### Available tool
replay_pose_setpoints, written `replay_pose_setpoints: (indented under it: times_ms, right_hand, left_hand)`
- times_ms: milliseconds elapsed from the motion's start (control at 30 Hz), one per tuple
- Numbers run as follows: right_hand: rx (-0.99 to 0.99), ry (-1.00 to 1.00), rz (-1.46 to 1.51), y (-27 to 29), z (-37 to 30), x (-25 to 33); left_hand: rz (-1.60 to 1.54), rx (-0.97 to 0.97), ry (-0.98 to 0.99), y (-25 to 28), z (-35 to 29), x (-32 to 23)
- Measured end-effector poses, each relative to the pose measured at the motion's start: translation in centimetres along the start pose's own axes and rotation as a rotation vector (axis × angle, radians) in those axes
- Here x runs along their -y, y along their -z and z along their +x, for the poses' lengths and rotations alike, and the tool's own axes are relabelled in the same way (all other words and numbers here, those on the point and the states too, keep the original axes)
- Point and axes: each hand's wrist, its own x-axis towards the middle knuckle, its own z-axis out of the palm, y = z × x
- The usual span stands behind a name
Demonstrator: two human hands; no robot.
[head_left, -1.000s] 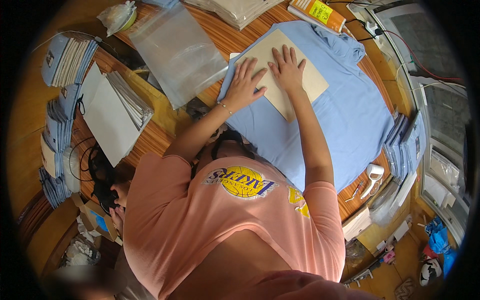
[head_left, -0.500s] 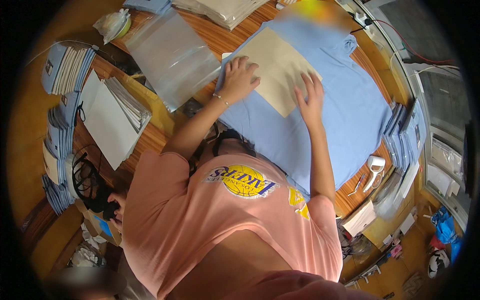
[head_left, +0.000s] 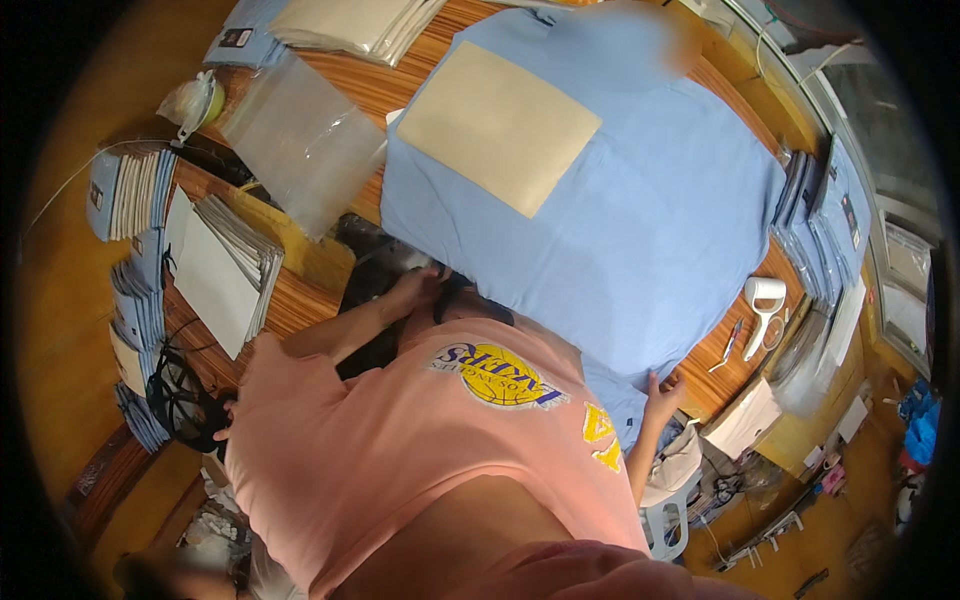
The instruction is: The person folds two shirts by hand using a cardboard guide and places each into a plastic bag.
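Note:
A light blue shirt (head_left: 620, 230) lies spread over the table, its hem toward me. On its upper left part rests a beige cardboard sheet (head_left: 500, 128), touched by neither hand. My left hand (head_left: 418, 286) is closed at the hem's left side, by the table's near edge; its fingertips are partly hidden. At the hem's right end, my right hand (head_left: 662, 394) has its fingers closed on the fabric edge. The collar end at the far side is blurred.
Clear plastic bags (head_left: 300, 145) lie left of the shirt. White sheets (head_left: 215, 270) and packed blue shirts (head_left: 140, 290) are stacked farther left. On the right are a white lint roller (head_left: 765, 300), tweezers (head_left: 728, 345) and more packed shirts (head_left: 825, 220). A black fan (head_left: 185, 400) stands at lower left.
Both hands have left the cardboard sheet and come down toward me to the shirt's hem, one at each side. The cardboard stays on the shirt. The whole view has shifted.

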Motion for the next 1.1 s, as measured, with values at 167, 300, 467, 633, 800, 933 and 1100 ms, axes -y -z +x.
replay_pose_setpoints:
  times_ms: [167,300,467,633,800,933,1100]
  right_hand:
    - [0.053,-0.209,0.01,-0.8,-0.2,1.9]
    - [0.103,-0.139,-0.046,-0.4,0.5,1.5]
    - [0.012,-0.221,0.342,-0.7,0.8,-0.4]
    - [0.044,-0.426,0.887,3.7,2.9,7.2]
    - [0.056,-0.464,1.322,3.2,10.8,5.5]
    - [0.152,-0.47,1.401,2.0,15.3,5.5]
    - [0.205,-0.252,1.125,2.2,16.0,8.8]
  left_hand:
    - [0.219,-0.067,-0.227,6.2,12.4,4.8]
    - [0.143,-0.089,-0.215,7.8,11.8,4.0]
    - [-0.456,-0.381,0.005,1.6,3.1,-0.9]
    - [-0.362,-0.653,-0.412,-12.9,-9.2,-11.4]
    - [-0.047,-0.039,-0.885,-20.7,-7.6,-20.5]
    - [0.681,-0.212,-1.189,-23.3,-0.7,-22.4]
    - [1.856,0.193,-1.322,-24.3,7.2,-25.8]
